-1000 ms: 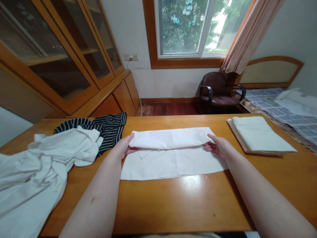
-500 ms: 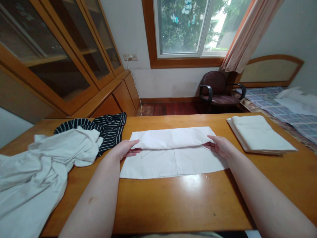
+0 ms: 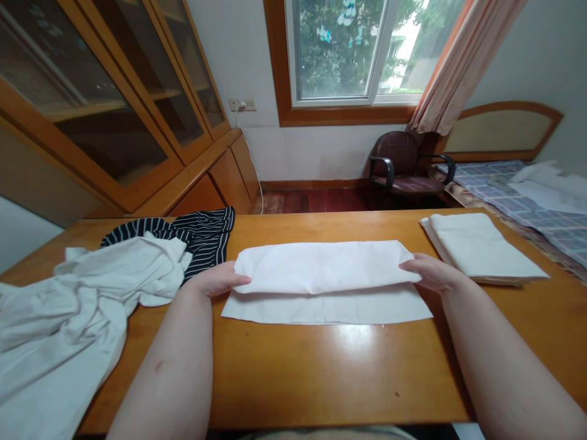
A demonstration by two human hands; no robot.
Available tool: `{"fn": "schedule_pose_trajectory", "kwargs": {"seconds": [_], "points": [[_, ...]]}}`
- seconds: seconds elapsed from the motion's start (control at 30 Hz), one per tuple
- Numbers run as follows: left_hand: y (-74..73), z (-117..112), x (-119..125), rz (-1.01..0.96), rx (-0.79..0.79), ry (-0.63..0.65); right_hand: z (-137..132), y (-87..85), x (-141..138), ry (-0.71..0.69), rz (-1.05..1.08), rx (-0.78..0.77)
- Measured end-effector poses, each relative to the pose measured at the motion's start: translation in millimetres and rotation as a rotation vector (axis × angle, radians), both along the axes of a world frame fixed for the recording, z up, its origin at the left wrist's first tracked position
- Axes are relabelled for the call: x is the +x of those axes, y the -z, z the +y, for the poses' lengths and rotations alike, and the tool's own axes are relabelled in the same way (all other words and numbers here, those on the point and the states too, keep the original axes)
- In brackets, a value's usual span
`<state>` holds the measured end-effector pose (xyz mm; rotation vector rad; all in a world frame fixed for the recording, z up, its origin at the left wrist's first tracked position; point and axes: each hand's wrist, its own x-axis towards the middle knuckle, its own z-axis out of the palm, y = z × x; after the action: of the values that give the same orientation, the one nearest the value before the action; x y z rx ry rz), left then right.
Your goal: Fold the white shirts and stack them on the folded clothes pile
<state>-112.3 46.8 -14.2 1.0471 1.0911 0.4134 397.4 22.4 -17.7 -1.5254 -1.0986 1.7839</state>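
A white cloth garment (image 3: 321, 269), partly folded, lies on the wooden table (image 3: 321, 373) in front of me. Its far part is doubled over toward me, and the lower layer shows beyond the fold's near edge. My left hand (image 3: 220, 278) pinches the left end of the folded flap, thumb on top. At the right end, my right hand (image 3: 428, 271) grips the flap the same way, its fingers hidden beneath the cloth. The flap is slightly lifted at both ends. What kind of garment it is, I cannot tell.
Crumpled white clothing (image 3: 92, 299) and a black striped garment (image 3: 206, 235) lie on the left of the table. A folded white stack (image 3: 481, 244) rests at the right. Beyond stand a glass-door cabinet (image 3: 178, 140), an office chair (image 3: 401, 162) and a bed (image 3: 541, 189).
Both hands have moved apart and slightly toward me with the flap. The folded flap now covers more of the lower layer and looks wider.
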Motion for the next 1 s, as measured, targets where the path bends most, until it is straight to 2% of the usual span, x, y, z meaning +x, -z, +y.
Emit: {"fn": "schedule_pose_trajectory", "kwargs": {"seconds": [0.13,0.23,0.33,0.43,0.47,0.53,0.63,0.7,0.77,0.87,1.0], "points": [[-2.1,-0.2,0.5,0.110,0.034,0.052,-3.2,-7.5,-4.3,-0.105,-0.112,0.033],[-6.3,-1.3,2.1,0.079,0.034,-0.023,-5.0,-13.8,-11.5,-0.105,-0.260,0.052],[-9.2,-2.8,4.9,0.140,-0.054,-0.051,-8.2,-16.0,-16.0,-0.210,-0.362,-0.018],[-6.1,-2.0,10.5,0.252,-0.156,-0.043,-9.6,-11.2,-17.2,-0.329,-0.350,-0.119],[-3.5,-0.9,12.8,0.254,-0.159,-0.077,-8.7,-8.1,-17.3,-0.300,-0.330,-0.137],[3.2,2.6,17.3,0.200,-0.134,-0.182,-4.9,-0.6,-17.4,-0.157,-0.272,-0.121],[13.5,9.4,22.1,0.077,-0.082,-0.316,3.8,10.4,-18.6,0.080,-0.184,0.008],[18.8,13.4,23.3,0.041,-0.050,-0.379,8.6,15.0,-20.7,0.187,-0.138,0.107],[22.3,15.8,23.5,0.025,-0.027,-0.408,10.8,16.2,-23.2,0.226,-0.069,0.170],[22.6,15.5,24.3,0.006,-0.030,-0.397,9.6,12.2,-25.3,0.206,0.032,0.198],[11.9,10.3,28.2,-0.015,-0.055,-0.390,5.7,1.7,-20.0,0.179,0.001,0.165]]}}
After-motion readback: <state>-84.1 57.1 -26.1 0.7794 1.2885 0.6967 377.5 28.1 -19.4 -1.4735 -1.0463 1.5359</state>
